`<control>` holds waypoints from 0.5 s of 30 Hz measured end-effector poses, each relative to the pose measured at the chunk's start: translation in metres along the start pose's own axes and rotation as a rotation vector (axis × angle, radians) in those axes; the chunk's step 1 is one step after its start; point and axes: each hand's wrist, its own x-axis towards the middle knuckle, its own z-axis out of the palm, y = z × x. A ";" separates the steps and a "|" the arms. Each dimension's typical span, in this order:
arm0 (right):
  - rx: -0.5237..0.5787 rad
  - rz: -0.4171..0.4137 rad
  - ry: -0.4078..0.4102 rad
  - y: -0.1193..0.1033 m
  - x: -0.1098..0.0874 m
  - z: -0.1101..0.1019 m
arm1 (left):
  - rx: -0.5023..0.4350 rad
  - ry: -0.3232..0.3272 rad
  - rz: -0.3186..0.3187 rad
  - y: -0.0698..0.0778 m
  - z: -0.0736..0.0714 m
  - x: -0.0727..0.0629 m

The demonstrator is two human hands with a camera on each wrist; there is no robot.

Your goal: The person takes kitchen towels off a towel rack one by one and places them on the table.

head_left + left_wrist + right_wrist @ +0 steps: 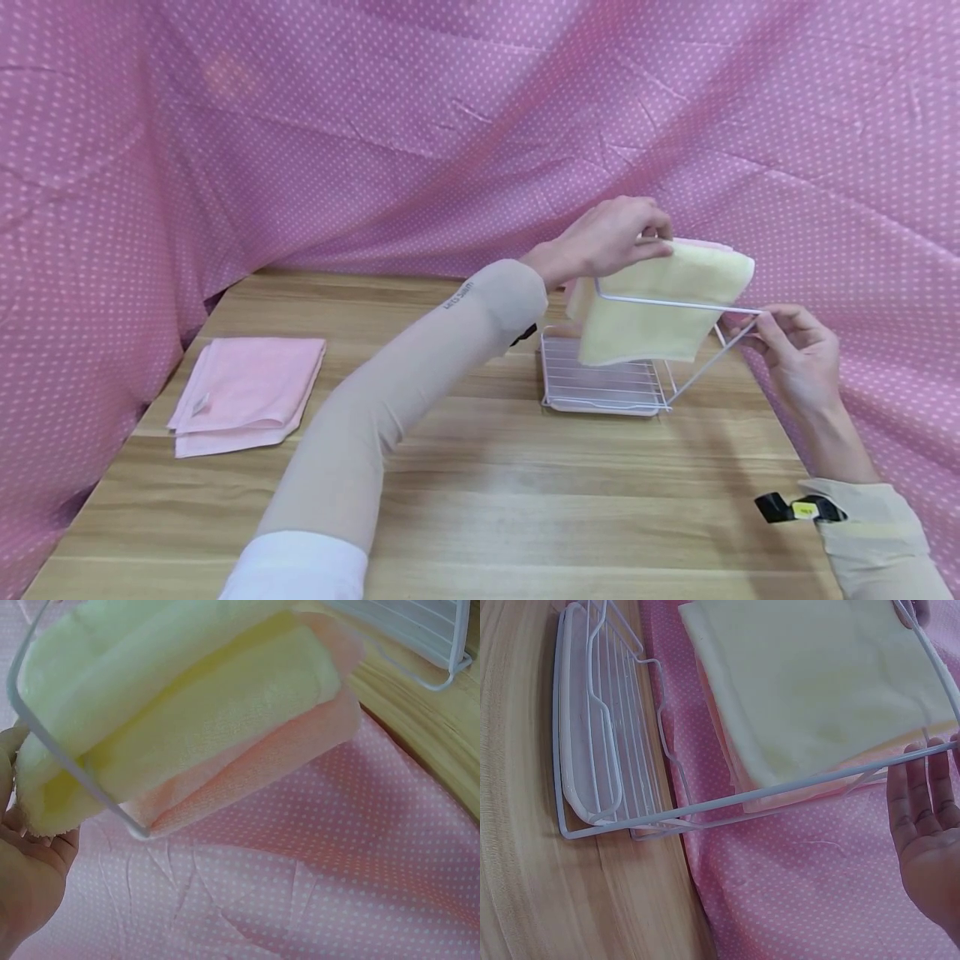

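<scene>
The left hand (611,237) pinches the upper edge of the yellow towel (645,333), toward its left part, and the right hand (806,367) grips, with thumb and fingers, the right end of the upper bar (675,302) of the white wire rack (712,365). The yellow towel is at this upper bar, which crosses in front of it in the head view; a pink towel (300,746) lies against its other side. Whether another wire passes inside the folds, I cannot tell

The main relation, in my judgement, is between towel and bar: the towel's upper edge and the bar both run mostly from left to right, and the bar goes down slightly toward the right hand. The left hand is the nearer one, directly on the cloth; the right hand is just beside its right side, on the wire

Below the towel's bottom edge there is a gap to the tray (576,712) on the lower shelf. Behind, the dotted curtain (375,125) leaves little room. More room is toward the person, over the wooden tabletop (480,500), and to the left, until the folded pink towel (255,387), well apart from the rack
</scene>
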 end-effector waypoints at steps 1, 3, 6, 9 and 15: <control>0.021 -0.002 -0.002 0.000 0.000 0.000 | -0.006 0.002 -0.003 0.000 -0.001 0.000; 0.046 -0.008 0.003 0.001 0.000 0.000 | -0.021 0.008 -0.010 0.000 -0.003 0.000; 0.077 -0.016 0.006 0.001 0.000 0.000 | -0.043 0.017 -0.016 0.000 -0.007 0.000; 0.076 -0.016 0.008 0.001 0.000 0.001 | -0.056 0.020 -0.015 0.001 -0.010 -0.001; 0.010 -0.010 0.033 0.000 0.000 0.002 | -0.057 0.021 -0.007 0.002 -0.018 -0.002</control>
